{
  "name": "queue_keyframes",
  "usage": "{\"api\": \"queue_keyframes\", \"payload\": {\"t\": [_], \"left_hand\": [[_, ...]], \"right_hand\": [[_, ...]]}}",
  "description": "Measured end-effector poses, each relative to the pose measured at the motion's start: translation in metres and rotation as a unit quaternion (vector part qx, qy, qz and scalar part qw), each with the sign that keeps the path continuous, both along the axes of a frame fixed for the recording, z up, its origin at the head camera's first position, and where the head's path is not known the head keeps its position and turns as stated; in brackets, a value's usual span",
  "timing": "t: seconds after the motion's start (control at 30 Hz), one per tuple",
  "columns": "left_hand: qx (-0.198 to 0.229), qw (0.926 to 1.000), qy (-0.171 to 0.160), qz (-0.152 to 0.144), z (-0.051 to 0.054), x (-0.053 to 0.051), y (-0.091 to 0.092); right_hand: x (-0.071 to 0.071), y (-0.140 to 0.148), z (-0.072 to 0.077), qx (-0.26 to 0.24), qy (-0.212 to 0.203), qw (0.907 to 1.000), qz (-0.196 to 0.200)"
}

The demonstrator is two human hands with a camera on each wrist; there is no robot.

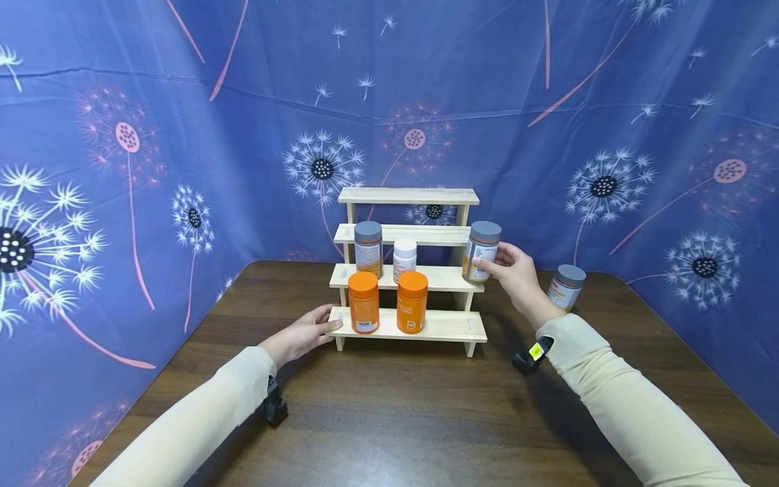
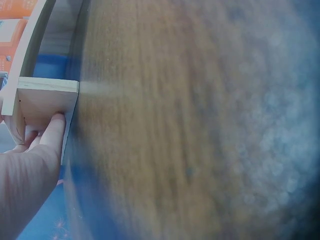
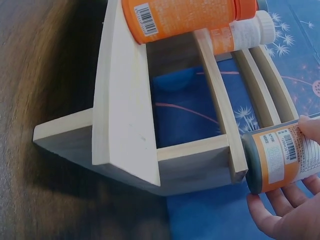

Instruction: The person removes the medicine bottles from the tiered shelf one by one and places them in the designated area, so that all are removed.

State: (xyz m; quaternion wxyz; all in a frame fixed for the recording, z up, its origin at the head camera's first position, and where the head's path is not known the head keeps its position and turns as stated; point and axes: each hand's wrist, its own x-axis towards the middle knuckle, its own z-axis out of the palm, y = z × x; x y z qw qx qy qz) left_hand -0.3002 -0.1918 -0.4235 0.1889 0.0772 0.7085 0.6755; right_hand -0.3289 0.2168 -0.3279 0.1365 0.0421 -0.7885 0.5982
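Note:
A stepped wooden display shelf [image 1: 444, 325] stands on the table. At its left end my left hand [image 1: 306, 330] grips the lowest step; in the left wrist view its fingers [image 2: 54, 131] press the side support. My right hand [image 1: 514, 276] holds a grey-capped supplement bottle [image 1: 481, 251], upright, at the right end of the second step. In the right wrist view the base of that bottle [image 3: 275, 155] is against that step's edge; whether it rests there I cannot tell. Left of it on this step are another grey-capped bottle [image 1: 368, 251] and a small white-capped bottle [image 1: 404, 260].
Two orange bottles, one left [image 1: 364, 304] and one right [image 1: 412, 304], stand on the lowest step. Another grey-capped bottle [image 1: 567, 287] is on the brown table [image 1: 389, 412], beyond my right forearm. A blue dandelion-print cloth [image 1: 517, 135] hangs behind.

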Motion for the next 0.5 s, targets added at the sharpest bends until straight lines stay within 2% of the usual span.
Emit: {"api": "queue_keyframes", "payload": {"t": [0.5], "left_hand": [[0.008,1.0000,-0.004,0.004,0.001,0.003,0.001]], "right_hand": [[0.002,0.013,-0.008,-0.013,0.011,0.9998,-0.010]]}}
